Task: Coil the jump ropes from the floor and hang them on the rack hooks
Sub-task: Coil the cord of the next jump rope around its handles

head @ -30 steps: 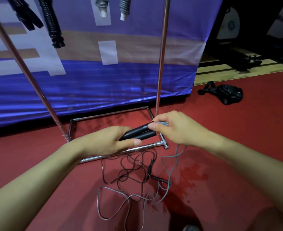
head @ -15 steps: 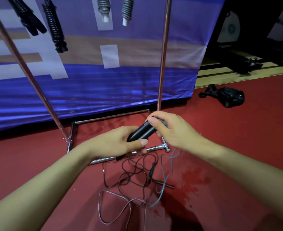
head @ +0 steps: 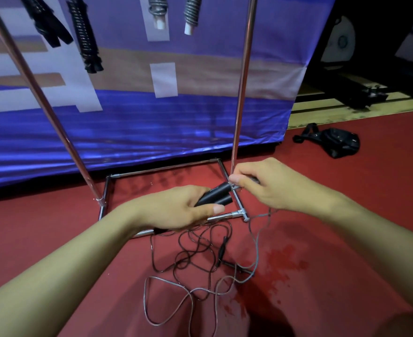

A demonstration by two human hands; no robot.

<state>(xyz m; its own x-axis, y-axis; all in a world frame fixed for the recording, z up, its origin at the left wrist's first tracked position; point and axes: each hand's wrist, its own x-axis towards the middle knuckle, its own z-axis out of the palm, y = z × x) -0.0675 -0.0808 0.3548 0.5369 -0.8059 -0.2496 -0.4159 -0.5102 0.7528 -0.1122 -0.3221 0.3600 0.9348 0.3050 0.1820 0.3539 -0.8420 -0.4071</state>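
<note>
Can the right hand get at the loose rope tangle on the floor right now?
Probably not yet: the right hand is pinching the grey cord at the black handles held by the left hand. The rope tangle itself lies uncovered below.

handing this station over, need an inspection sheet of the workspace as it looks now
surface: red carpet floor, darker stain patch.
job's things: two black jump rope handles; chrome tube rack; coiled black and grey ropes hang at the top.
clutter: black strap bag on the floor.
grippers: left hand grips the handles; right hand pinches the cord by their tips.
cables: thin black and grey cords tangled loose on the floor.
surroundings: blue banner; dark equipment, unclear.
</note>
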